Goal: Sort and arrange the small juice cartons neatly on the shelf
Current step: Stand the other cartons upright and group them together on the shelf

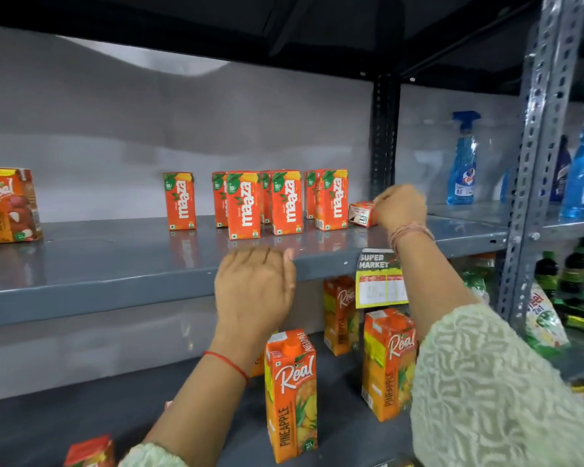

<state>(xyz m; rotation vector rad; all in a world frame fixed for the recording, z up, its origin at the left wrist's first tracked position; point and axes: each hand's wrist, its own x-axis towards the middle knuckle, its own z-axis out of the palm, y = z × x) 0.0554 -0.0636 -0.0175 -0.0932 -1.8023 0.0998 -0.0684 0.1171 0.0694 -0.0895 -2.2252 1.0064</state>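
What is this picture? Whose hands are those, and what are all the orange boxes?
A person wears a camera on their head, so you see what they see: their own two hands at a shop shelf. Small orange juice cartons stand upright on that shelf. One small carton lies tipped over at the right end, and the right hand has its grip on it. The left hand holds nothing and sits open by the shelf edge. Taller pineapple juice cartons stand on the shelf below. Blue spray bottles stand further right.
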